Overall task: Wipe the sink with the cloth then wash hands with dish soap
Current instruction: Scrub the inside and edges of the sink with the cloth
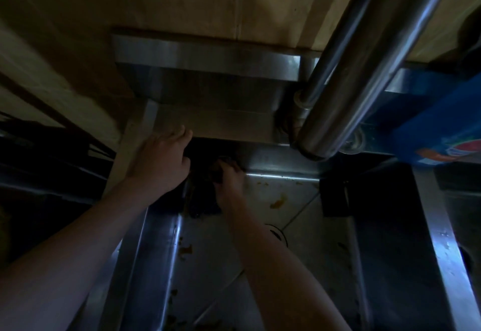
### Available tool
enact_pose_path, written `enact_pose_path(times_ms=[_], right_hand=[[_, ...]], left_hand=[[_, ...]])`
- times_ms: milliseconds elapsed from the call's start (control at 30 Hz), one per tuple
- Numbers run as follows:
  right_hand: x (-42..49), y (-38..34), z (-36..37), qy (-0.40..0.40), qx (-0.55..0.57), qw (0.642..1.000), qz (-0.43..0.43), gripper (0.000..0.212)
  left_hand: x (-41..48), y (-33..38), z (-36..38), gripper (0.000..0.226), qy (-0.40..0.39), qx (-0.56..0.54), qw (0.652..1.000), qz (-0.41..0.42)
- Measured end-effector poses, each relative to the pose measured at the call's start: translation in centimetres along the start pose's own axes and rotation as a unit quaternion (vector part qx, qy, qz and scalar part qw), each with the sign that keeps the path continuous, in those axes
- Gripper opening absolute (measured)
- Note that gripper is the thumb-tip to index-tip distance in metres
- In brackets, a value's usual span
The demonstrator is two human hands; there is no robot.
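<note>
Sink (156,247) floor carries orange scraps (277,203). Right hand (229,178) grips the dark cloth (201,201), bunched in the sink's far-left corner. The cloth looks soft, probably wet and light; best held in a wad under the palm. Left hand (161,159) rests on the rim; finger curl unclear. Faucet (364,57) beyond.
</note>
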State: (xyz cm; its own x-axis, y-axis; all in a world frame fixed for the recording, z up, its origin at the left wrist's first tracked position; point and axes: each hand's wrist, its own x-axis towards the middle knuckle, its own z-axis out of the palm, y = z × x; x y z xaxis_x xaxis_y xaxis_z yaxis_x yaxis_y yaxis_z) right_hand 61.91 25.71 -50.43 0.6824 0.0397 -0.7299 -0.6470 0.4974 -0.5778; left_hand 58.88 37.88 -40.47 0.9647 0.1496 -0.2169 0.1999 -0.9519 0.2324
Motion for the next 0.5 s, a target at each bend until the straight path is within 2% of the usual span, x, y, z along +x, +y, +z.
enact_pose_path(times_ms=[100, 200, 300, 433, 500], right_hand=[[-0.3, -0.5, 0.7, 0.009, 0.025, 1.0, 0.009, 0.014], [0.1, -2.0, -2.2, 0.025, 0.001, 1.0, 0.008, 0.013], [1.4, -4.1, -6.5, 0.031, -0.016, 0.997, -0.062, 0.015], [3.3, -8.0, -11.1, 0.173, -0.009, 0.976, -0.129, 0.018], [4.2, -8.7, -12.6, 0.195, -0.077, 0.964, -0.161, 0.019]], left_hand=[[-0.1, 0.1, -0.3, 0.062, -0.005, -0.018, 1.0, -0.007], [-0.3, 0.0, -0.5, 0.062, -0.009, -0.014, 1.0, -0.008], [-0.4, 0.2, -0.6, 0.062, -0.009, 0.001, 1.0, -0.007], [-0.4, 0.1, -0.7, 0.061, -0.007, 0.012, 1.0, -0.004], [-0.3, 0.2, -0.7, 0.061, -0.012, 0.018, 1.0, -0.001]])
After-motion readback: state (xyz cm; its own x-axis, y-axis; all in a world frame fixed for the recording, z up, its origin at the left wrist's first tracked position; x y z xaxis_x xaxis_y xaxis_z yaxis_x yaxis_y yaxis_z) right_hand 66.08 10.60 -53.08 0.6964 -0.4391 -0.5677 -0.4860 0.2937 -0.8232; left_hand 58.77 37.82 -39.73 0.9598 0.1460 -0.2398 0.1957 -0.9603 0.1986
